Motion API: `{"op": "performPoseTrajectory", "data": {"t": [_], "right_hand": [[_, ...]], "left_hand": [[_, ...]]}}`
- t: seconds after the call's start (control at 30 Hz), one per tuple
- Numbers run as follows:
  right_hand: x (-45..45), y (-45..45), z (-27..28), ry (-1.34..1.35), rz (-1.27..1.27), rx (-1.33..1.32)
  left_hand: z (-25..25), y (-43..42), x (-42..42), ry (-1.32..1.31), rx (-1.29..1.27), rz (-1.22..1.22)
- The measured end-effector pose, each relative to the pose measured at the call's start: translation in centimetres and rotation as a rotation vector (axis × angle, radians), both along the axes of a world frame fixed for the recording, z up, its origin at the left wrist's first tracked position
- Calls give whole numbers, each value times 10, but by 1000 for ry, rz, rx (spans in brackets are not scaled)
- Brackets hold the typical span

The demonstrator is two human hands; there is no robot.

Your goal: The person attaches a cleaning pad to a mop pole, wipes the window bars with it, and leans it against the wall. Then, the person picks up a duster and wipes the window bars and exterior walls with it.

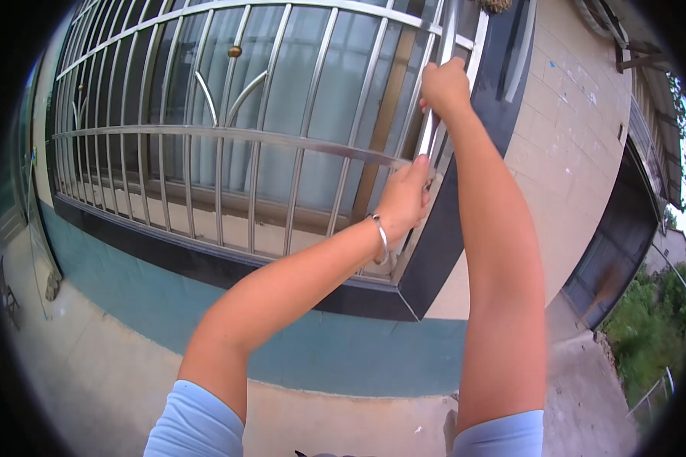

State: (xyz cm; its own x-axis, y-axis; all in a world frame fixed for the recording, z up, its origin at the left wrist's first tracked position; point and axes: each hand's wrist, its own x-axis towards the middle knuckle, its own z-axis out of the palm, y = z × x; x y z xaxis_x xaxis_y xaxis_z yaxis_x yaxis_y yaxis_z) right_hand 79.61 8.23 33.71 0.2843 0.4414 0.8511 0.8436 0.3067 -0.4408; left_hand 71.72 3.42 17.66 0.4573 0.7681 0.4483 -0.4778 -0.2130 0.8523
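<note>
Blue sleeves (500,436) are seen nearest; a metal pole (429,134) is held by left hand (404,198) and right hand (446,88), fingers curled, spaced presumably for steadiness.

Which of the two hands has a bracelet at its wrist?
The left hand, the lower one on the shiny pole: a silver bracelet circles its wrist. The right hand, higher up, has a bare wrist.

A shiny, seemingly metal pole (429,135) slants steeply near the window bars (282,139).
</note>
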Motion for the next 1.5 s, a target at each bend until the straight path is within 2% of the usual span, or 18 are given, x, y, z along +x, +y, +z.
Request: {"op": "performPoseTrajectory", "data": {"t": [0.07,0.17,0.33,0.43,0.7,1.03,1.17,1.3,1.37,1.43,1.5], "right_hand": [[7,5,-26,-38,-68,41],[0,-17,-73,-16,-29,-20],[-20,-42,-157,-63,-109,-27],[-41,-64,-191,-5,-85,-62],[-84,-106,-246,20,-90,-180],[-116,-165,-402,193,-27,-469],[-122,-180,-420,273,43,-512],[-123,-181,-442,245,42,-498],[-126,-187,-457,252,52,-517],[-128,-194,-476,261,104,-507],[-131,-201,-494,302,108,-619]], "left_hand": [[-29,-1,2,10,-32,-10],[-67,-14,1,30,-75,-12],[-146,-32,-16,5,-219,-133],[-177,-52,-41,46,-250,-112],[-217,-115,-95,64,-363,-89],[-357,-194,-135,240,-571,-7],[-371,-213,-141,230,-587,43],[-383,-220,-143,227,-653,75],[-393,-225,-142,298,-665,123],[-412,-230,-142,331,-678,158],[-434,-238,-139,361,-690,190]]}}
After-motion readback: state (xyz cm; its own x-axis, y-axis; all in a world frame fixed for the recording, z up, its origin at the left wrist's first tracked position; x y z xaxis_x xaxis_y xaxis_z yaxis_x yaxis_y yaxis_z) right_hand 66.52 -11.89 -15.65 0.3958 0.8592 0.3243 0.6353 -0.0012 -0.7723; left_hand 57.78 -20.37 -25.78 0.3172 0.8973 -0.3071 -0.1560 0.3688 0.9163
